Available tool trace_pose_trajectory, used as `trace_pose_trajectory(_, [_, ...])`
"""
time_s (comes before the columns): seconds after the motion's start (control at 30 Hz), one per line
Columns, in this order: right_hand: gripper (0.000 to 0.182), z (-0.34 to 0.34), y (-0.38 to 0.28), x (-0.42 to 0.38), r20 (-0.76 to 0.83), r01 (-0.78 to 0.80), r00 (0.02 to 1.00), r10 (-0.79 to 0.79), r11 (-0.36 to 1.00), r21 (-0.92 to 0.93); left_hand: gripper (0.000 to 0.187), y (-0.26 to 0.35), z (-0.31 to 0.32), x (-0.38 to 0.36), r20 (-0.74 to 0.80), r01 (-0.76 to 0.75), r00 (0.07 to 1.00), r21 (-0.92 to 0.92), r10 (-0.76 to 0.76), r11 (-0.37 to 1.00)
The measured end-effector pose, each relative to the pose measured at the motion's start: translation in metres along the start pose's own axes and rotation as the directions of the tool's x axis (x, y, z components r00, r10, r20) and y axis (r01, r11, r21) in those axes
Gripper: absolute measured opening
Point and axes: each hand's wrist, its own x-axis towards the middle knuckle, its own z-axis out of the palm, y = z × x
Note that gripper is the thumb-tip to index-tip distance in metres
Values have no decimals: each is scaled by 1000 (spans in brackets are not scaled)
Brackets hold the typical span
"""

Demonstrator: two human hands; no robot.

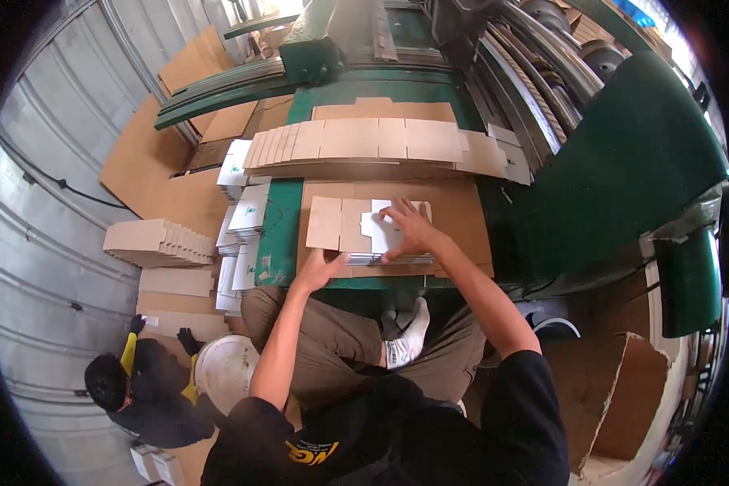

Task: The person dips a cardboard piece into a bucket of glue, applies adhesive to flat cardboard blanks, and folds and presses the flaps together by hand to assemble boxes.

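A small stack of flat die-cut cardboard blanks [324,223] lies on a brown cardboard sheet [470,235] on the green machine bed. A white printed panel [383,231] shows on its right part. My left hand [320,270] touches the stack's near left edge, thumb and fingers apart. My right hand [411,228] rests over the right part, its fingers spread and bent, thumb at the near edge. Neither hand is closed around anything. Beyond them, a long row of overlapping brown blanks [352,139] lies across the bed.
White printed stacks [249,209] and brown blanks [158,240] stand at the left. A co-worker [158,389] in dark gloves is at the lower left by a white bucket [227,368]. Green machine parts [624,170] and an open carton [583,389] are at the right.
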Motion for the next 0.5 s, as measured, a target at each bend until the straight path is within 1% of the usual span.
trace_pose_trajectory(0.07, [108, 4, 3, 0, -45, 31, 999, -29, 999, 44, 73, -1, -6, -2, -142, -12, 990, -66, 3, 998])
trace_pose_trajectory(0.1, [108, 4, 2, 1, -44, 32, 999, -30, 998, 49, 76, 5, -15, 2, -17, 113, 993, -94, -115, 989])
trace_pose_trajectory(0.13, [107, 2, 1, 1, -36, 31, 999, -29, 998, 59, 76, 8, -19, 11, -14, 115, 993, -91, -117, 989])
trace_pose_trajectory(0.17, [107, 0, 1, -1, -27, 29, 999, -27, 997, 66, 83, 12, -20, 22, 30, -19, 999, 142, 14, 990])
trace_pose_trajectory(0.2, [107, 2, 2, -2, -27, 25, 999, -23, 997, 67, 90, 16, -21, 34, 102, -161, 986, 358, 133, 920])
trace_pose_trajectory(0.23, [107, 5, 3, -1, -30, 18, 999, -16, 998, 63, 90, 20, -25, 51, 105, -164, 985, 357, 135, 920])
trace_pose_trajectory(0.3, [107, 6, 3, -1, -39, 9, 999, -7, 998, 55, 110, 30, -31, 82, 311, -190, 950, 557, 9, 809])
trace_pose_trajectory(0.33, [108, 5, 2, -1, -25, -2, 1000, 4, 998, 66, 110, 33, -31, 91, 313, -197, 950, 558, 15, 806])
trace_pose_trajectory(0.4, [108, 3, 3, 0, -18, -19, 1000, 21, 997, 78, 124, 35, -29, 104, 422, -222, 906, 514, -20, 828])
trace_pose_trajectory(0.43, [108, 2, 3, 0, -13, -14, 1000, 16, 995, 100, 124, 32, -30, 107, 428, -228, 904, 516, -18, 826])
trace_pose_trajectory(0.5, [108, 2, 3, -2, -8, -15, 1000, 17, 992, 127, 128, 31, -32, 107, 428, -253, 904, 580, -25, 774])
